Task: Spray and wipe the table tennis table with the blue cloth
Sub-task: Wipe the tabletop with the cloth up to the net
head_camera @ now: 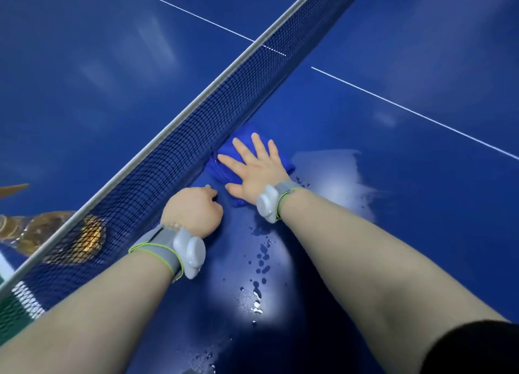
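Pressing down flat, my right hand [254, 171] covers the folded blue cloth [217, 172], fingers [243, 148] straight and spread apart, with cloth showing between and beyond them. The cloth lies on the table tennis table [393, 205], its far edge tucked against the foot of the net [196, 126], which runs slantwise just past my fingertips and blocks the way forward. My left hand [193, 208] rests on the table just beside my right thumb, fingers curled under; I see nothing in them. Water droplets [261, 261] dot the surface between my forearms, and a wet smear [331, 174] gleams to the right of my little finger. Grey wrist devices [189, 250] sit on both wrists. Beyond the net, left of my knuckles, lies a blurred amber see-through object [56, 233].
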A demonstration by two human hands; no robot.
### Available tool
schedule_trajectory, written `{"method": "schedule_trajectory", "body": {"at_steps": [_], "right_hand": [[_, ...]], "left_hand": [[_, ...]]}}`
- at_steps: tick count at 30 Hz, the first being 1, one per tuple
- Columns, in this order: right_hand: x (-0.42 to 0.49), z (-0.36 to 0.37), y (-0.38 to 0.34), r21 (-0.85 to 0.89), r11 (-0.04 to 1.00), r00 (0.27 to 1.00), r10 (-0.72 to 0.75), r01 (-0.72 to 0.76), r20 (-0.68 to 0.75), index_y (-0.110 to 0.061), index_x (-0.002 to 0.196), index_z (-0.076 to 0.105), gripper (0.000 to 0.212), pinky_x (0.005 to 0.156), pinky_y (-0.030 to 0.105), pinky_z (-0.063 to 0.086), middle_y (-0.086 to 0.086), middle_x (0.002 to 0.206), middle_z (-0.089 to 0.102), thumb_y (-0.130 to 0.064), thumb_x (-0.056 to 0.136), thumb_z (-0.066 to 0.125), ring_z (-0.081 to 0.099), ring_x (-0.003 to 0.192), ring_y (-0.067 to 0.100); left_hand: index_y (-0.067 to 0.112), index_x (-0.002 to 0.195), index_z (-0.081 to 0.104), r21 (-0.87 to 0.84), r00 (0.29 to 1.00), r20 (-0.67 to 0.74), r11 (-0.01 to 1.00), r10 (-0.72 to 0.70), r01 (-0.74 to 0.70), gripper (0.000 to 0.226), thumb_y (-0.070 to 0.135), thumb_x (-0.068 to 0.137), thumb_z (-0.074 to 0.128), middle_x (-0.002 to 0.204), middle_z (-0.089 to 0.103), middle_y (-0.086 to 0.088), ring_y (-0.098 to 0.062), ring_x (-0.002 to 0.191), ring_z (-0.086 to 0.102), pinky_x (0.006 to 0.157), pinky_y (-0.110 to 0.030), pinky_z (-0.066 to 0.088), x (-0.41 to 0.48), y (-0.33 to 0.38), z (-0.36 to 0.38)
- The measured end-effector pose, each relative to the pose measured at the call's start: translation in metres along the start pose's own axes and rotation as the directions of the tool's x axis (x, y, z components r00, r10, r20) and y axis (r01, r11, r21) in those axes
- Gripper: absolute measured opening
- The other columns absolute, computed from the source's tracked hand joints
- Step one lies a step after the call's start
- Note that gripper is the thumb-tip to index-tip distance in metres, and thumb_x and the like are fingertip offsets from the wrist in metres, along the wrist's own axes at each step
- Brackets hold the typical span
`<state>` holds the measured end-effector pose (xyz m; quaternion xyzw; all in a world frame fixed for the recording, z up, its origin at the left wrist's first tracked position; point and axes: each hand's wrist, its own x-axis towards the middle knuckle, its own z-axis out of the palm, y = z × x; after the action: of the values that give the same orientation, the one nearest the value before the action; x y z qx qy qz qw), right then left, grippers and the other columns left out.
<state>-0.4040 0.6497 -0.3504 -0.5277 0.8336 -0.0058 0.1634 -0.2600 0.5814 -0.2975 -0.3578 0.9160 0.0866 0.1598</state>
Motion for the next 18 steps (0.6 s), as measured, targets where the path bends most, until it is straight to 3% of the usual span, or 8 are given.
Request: {"method": "schedule_trajectory", "body": {"at_steps": [2, 5, 9, 13, 15, 18], "right_hand": [[-0.007, -0.002, 0.015, 0.024, 0.992, 0.992, 0.125, -0.124, -0.021, -0.048, 0.152, 0.007, 0.071, 0.116, 0.058, -0.013, -0.005, 0.164, -0.009, -0.063, 0.090, 0.039, -0.018, 0.147, 0.037], [-0.026, -0.002, 0.055, 0.043, 0.944, 0.942, 0.329, -0.327, -0.065, -0.048, 0.152, 0.005, 0.071, 0.117, 0.057, -0.009, -0.005, 0.164, -0.009, -0.066, 0.090, 0.035, -0.016, 0.148, 0.036], [-0.058, -0.002, 0.110, 0.068, 0.811, 0.808, 0.585, -0.582, -0.065, -0.046, 0.153, 0.002, 0.072, 0.117, 0.059, -0.006, -0.003, 0.164, -0.009, -0.068, 0.091, 0.032, -0.015, 0.148, 0.039], [-0.068, 0.002, 0.105, 0.127, 0.675, 0.676, 0.735, -0.727, -0.038, -0.041, 0.155, -0.001, 0.072, 0.115, 0.064, -0.004, 0.003, 0.164, -0.011, -0.066, 0.093, 0.027, -0.015, 0.146, 0.045], [-0.066, 0.008, 0.078, 0.119, 0.695, 0.694, 0.718, -0.710, -0.052, -0.038, 0.155, -0.003, 0.072, 0.115, 0.065, -0.003, 0.006, 0.164, -0.012, -0.064, 0.094, 0.026, -0.015, 0.146, 0.047], [-0.065, 0.017, 0.026, 0.093, 0.813, 0.809, 0.582, -0.575, -0.085, -0.039, 0.154, -0.003, 0.073, 0.115, 0.064, -0.007, 0.006, 0.164, -0.013, -0.064, 0.094, 0.028, -0.016, 0.145, 0.047]], "left_hand": [[0.020, 0.120, 0.061, 0.046, 0.996, 0.087, 0.999, -0.002, -0.002, 0.035, 0.025, 0.094, 0.038, 0.124, 0.062, -0.007, -0.028, 0.112, 0.056, 0.086, -0.033, 0.048, -0.001, 0.000, 0.000], [0.022, 0.145, 0.035, 0.090, 0.966, 0.259, 0.996, -0.002, -0.022, 0.051, 0.022, 0.094, 0.036, 0.150, 0.036, -0.004, -0.025, 0.135, 0.039, 0.105, -0.037, 0.040, -0.004, -0.003, -0.001], [0.025, 0.152, 0.016, 0.061, 0.920, 0.392, 0.996, 0.030, -0.058, 0.064, 0.009, 0.094, 0.035, 0.161, 0.003, 0.001, -0.025, 0.145, 0.021, 0.114, -0.039, 0.028, -0.008, -0.005, -0.009], [0.024, 0.153, 0.004, 0.081, 0.872, 0.488, 0.994, 0.020, -0.068, 0.069, 0.002, 0.095, 0.034, 0.160, -0.008, 0.001, -0.023, 0.148, 0.006, 0.118, -0.040, 0.018, -0.006, 0.000, -0.023], [0.021, 0.153, -0.001, 0.088, 0.864, 0.503, 0.995, -0.002, -0.049, 0.068, 0.003, 0.097, 0.033, 0.160, -0.010, -0.001, -0.023, 0.148, 0.006, 0.118, -0.038, 0.016, -0.007, 0.005, -0.029], [0.018, 0.153, 0.000, 0.106, 0.873, 0.488, 0.990, 0.026, -0.089, 0.066, 0.005, 0.098, 0.034, 0.160, -0.010, -0.003, -0.025, 0.147, 0.010, 0.117, -0.036, 0.020, -0.006, 0.001, -0.021]]}}
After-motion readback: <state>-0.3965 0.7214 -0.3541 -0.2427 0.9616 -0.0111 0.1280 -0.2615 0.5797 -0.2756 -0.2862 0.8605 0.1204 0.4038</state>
